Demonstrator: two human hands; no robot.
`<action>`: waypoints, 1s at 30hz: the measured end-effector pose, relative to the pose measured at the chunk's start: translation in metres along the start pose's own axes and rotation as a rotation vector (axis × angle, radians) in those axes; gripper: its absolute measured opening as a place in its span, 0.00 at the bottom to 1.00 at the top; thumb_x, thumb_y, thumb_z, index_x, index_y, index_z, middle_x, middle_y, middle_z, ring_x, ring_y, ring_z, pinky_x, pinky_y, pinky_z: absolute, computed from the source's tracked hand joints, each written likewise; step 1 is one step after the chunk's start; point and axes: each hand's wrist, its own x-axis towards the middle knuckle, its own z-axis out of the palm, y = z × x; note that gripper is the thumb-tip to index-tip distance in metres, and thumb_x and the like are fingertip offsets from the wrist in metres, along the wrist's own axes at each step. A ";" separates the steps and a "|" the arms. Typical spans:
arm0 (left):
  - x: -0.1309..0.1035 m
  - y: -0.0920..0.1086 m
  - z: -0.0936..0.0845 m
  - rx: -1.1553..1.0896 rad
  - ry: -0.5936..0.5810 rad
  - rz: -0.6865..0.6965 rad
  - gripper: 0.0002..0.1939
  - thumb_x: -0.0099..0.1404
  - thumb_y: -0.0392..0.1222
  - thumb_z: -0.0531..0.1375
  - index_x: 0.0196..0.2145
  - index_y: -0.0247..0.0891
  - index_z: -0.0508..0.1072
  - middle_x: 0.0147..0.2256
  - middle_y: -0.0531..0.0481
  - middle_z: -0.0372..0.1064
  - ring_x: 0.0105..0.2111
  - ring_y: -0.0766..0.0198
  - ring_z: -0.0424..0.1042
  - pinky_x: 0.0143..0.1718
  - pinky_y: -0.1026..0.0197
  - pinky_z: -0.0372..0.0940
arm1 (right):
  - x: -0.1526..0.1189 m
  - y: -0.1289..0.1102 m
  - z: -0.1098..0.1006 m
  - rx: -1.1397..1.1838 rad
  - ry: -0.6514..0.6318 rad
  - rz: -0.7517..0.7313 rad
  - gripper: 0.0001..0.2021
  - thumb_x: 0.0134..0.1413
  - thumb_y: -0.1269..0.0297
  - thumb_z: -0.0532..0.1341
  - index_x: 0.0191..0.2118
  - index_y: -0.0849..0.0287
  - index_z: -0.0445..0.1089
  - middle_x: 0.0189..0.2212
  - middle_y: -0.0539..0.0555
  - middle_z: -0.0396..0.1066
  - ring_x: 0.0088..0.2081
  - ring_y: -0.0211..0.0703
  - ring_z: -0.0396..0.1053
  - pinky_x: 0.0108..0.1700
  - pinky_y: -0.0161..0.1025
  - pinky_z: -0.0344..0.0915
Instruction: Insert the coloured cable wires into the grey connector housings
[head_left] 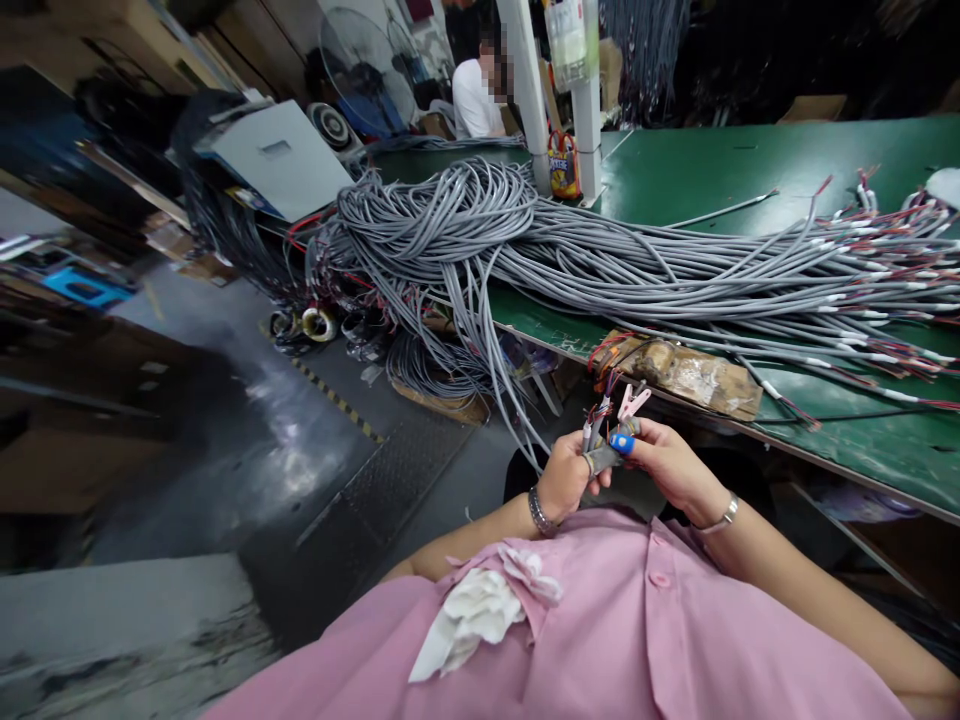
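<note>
Round grey cable ends with fine coloured wires (597,428) in front of a pink buttoned shirt (600,610), held in the closed grip of the left hand (562,480), right hand (670,463) against them, its grip unclear, pale pink clip (634,400) just beside, long grey cables (660,265) heaped along a green worktop (690,160).

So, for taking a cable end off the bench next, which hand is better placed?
Probably the right hand: it is nearer the cable ends on the green bench; the left hand is farther off, by the hanging gray cables.

Cables (637,265) on table (690,160), person (474,100) behind, fan (361,65) left of person
</note>
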 end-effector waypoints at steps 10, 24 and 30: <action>-0.003 -0.002 -0.001 -0.002 0.057 0.033 0.17 0.55 0.52 0.62 0.24 0.34 0.66 0.16 0.54 0.65 0.12 0.73 0.57 0.14 0.68 0.50 | -0.004 0.010 0.008 0.003 0.158 -0.005 0.07 0.45 0.62 0.67 0.28 0.59 0.71 0.25 0.49 0.71 0.26 0.36 0.62 0.29 0.36 0.57; -0.008 0.017 -0.002 -0.104 0.060 0.027 0.18 0.54 0.51 0.64 0.22 0.35 0.63 0.15 0.54 0.64 0.11 0.75 0.56 0.14 0.68 0.47 | 0.020 0.007 -0.008 0.469 0.103 0.083 0.20 0.53 0.43 0.59 0.35 0.56 0.72 0.32 0.53 0.73 0.28 0.39 0.66 0.30 0.37 0.63; 0.002 0.024 0.005 -0.157 0.051 0.020 0.16 0.53 0.48 0.64 0.21 0.35 0.63 0.15 0.54 0.64 0.10 0.74 0.56 0.12 0.68 0.46 | 0.029 -0.005 -0.001 0.395 0.052 -0.012 0.22 0.49 0.41 0.61 0.30 0.59 0.73 0.25 0.52 0.70 0.27 0.39 0.64 0.30 0.37 0.61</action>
